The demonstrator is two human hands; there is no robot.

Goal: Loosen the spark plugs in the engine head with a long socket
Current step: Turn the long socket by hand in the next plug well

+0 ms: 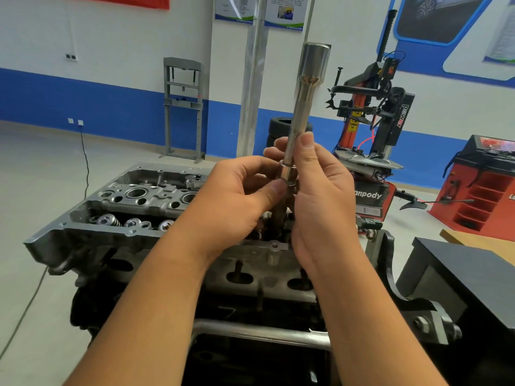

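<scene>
Above the engine head (133,201), both hands (245,196) (320,190) pinch the upright long socket (303,101).

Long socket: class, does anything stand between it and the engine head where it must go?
Yes. Both hands: the left hand and right hand hold the long socket upright above the engine head, and they hide the plug holes directly below it. No other obstacle shows.

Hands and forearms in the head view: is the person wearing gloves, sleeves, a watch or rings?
Nothing worn shows. The left hand and right hand are bare, without gloves or visible rings; both forearms are bare to the frame edge, with no sleeve, watch or strap.
</scene>
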